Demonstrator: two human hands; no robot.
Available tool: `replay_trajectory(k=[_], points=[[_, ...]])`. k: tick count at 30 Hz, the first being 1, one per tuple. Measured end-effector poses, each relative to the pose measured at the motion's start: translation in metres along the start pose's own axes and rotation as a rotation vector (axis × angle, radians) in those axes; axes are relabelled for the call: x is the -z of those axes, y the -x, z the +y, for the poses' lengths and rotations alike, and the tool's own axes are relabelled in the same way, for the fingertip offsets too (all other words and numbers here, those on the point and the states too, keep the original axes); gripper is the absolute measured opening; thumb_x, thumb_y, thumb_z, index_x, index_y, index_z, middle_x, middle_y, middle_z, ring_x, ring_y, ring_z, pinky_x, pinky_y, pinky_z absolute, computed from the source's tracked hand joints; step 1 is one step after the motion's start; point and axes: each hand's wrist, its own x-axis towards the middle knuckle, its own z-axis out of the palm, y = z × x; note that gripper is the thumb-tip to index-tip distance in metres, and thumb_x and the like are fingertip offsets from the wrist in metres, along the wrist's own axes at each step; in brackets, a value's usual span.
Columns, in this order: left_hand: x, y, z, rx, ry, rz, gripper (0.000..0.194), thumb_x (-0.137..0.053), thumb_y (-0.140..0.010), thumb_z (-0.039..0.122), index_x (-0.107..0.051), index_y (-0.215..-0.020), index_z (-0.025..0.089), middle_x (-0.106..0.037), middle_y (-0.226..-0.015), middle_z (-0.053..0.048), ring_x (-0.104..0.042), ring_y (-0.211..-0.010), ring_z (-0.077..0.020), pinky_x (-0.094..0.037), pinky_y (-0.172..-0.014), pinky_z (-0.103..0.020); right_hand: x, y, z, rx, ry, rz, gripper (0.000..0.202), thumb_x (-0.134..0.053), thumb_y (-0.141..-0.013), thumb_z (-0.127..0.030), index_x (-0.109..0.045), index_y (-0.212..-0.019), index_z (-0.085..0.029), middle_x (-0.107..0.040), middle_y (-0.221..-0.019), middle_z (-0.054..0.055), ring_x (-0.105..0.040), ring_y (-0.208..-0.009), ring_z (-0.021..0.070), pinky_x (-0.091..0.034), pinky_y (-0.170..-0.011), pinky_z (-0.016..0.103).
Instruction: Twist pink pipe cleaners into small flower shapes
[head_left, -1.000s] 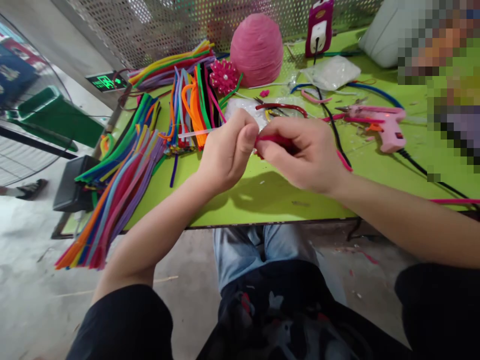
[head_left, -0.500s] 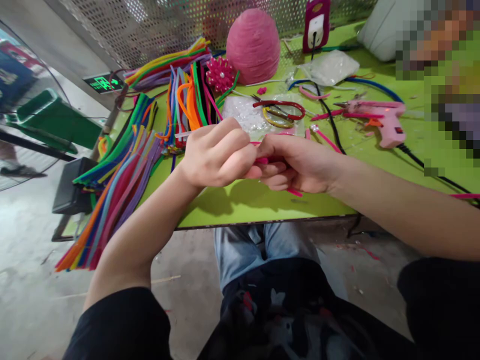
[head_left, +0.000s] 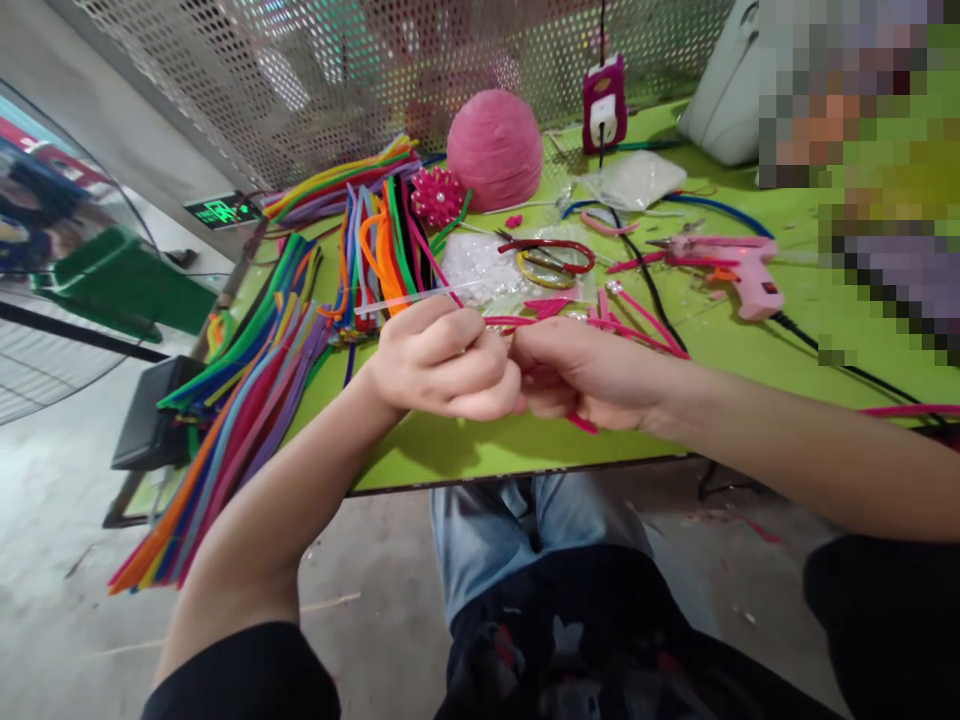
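My left hand (head_left: 450, 362) is closed, knuckles up, over the front of the green table. Against its fingertips my right hand (head_left: 592, 368) is closed too, thumb on top. Between them the hands pinch a bright pink pipe cleaner (head_left: 583, 424), whose end sticks out below my right hand; most of it is hidden by the fingers. Just behind my left hand runs a thin translucent stick (head_left: 405, 301); I cannot tell whether that hand touches it. More pink pipe cleaners (head_left: 652, 325) lie behind my right hand.
Bundles of coloured pipe cleaners (head_left: 255, 390) cover the left side. Behind are a pink ball (head_left: 495, 150), a pink pipe-cleaner flower (head_left: 438, 197), scissors (head_left: 555, 262) on a plastic bag, and a power socket (head_left: 604, 105). A pink glue gun (head_left: 739, 268) with its cord lies right.
The camera view has tilted, so the table sits lower in it. My left fingers have curled tighter against my right hand, and the pink piece between them is now more hidden.
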Motion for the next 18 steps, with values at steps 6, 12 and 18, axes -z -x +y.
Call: replay_trajectory(k=[6,12,18], points=[[0.005,-0.003,-0.002,-0.074,-0.021,-0.062,0.024,-0.078,-0.091,0.038,-0.061,-0.076,0.03,-0.064,-0.083,0.0,-0.037,-0.072,-0.02,-0.046,-0.062,-0.036,0.004,0.001,-0.001,-0.096,0.066,-0.049,0.032,-0.065,-0.076,-0.031,-0.041,-0.056,-0.024,-0.03,-0.049,-0.011,-0.014,-0.04,0.0043,-0.013,-0.036,0.02],[-0.007,0.017,0.005,0.802,0.362,0.124,0.043,-0.06,-0.102,0.071,-0.062,-0.107,0.029,-0.066,-0.089,-0.004,-0.058,-0.077,-0.0207,-0.051,-0.073,-0.039,0.015,0.007,-0.007,0.521,0.593,0.261,0.02,-0.064,-0.088,-0.024,-0.062,-0.068,-0.021,-0.043,-0.056,-0.006,-0.033,-0.051,0.0084,-0.023,-0.049,0.025],[0.001,0.0,0.017,0.977,0.794,-0.096,0.023,-0.05,-0.113,0.038,-0.063,-0.101,0.023,-0.064,-0.079,0.0,-0.058,-0.062,-0.0124,-0.049,-0.059,-0.026,0.032,0.004,-0.002,1.134,1.238,0.321,0.017,-0.06,-0.095,-0.017,-0.065,-0.08,-0.022,-0.055,-0.068,-0.002,-0.041,-0.061,0.0131,-0.034,-0.063,0.031]])
